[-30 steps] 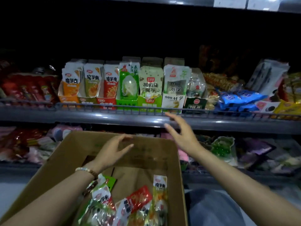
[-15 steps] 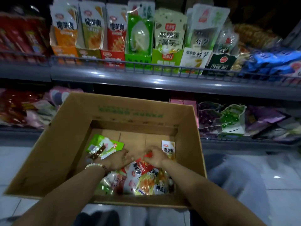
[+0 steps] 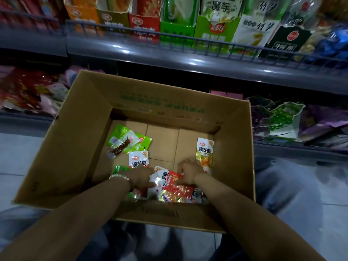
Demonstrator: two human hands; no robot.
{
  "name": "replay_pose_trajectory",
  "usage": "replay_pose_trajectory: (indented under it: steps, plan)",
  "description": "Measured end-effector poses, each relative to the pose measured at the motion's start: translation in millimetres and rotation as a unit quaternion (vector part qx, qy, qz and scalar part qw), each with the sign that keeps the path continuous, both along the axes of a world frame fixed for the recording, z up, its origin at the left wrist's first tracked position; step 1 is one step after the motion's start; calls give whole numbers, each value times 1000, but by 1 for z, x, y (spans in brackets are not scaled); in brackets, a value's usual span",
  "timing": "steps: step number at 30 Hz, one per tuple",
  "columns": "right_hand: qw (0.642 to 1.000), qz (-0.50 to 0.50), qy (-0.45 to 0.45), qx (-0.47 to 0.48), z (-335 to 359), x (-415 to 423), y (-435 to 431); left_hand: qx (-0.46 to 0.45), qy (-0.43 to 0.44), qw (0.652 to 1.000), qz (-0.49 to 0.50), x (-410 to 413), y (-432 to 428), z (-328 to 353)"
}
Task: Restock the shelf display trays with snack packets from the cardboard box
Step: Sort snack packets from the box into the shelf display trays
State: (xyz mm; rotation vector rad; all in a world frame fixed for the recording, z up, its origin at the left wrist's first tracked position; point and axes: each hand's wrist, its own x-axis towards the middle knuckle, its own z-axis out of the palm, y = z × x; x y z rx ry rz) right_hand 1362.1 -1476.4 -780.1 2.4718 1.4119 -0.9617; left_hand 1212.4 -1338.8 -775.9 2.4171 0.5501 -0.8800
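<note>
Head view: 魔芋爽 snack packets point(image 3: 204, 153)

Dim, bluish store light overall. Light came from above: white glare spots sat on the shelf lip point(image 3: 120, 48), and under that lip it went near black. The cardboard box point(image 3: 75, 147) interior was shadowed at its near wall; the foil packets point(image 3: 177, 193) glinted. Lower-shelf goods point(image 3: 28, 87) and the trouser leg point(image 3: 286, 185) were motion-blurred. Wide-angle distortion bowed the shelf toward the edges.
</note>
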Motion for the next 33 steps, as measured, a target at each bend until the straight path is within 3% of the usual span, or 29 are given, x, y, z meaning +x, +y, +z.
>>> replay_pose_trajectory:
  steps: [4, 7, 10, 13, 17, 20, 25, 29, 33]
  plan:
    - [998, 53, -7, -45, 9, -4, 1, 40, 18, 998, -33, -2, 1, -1]
    - [998, 28, 19, -47, 11, -6, 0, 61, -4, 998, -32, -1, 3, 4]
    - [997, 53, -2, -62, 7, -12, -1, 132, -58, 986, 88, -2, 9, 7]
    - [993, 87, -19, -78, 2, -17, -1, 155, -46, 960, 230, -13, 21, 0]
    - [991, 107, -40, -76, 4, -19, 3, 163, -26, 958, 235, -23, 29, -7]
    - [993, 81, -3, -83, 4, -23, 3, 128, -66, 955, 258, -16, 31, -6]
    - [996, 36, 40, -77, 10, -25, 3, 8, -59, 955, 290, -14, 25, -6]
    - [995, 31, 41, -80, 14, -25, 4, -1, -80, 956, 282, -15, 21, -7]
    - [990, -20, 116, -82, 10, -27, 1, -11, -79, 944, 321, -12, 20, -6]
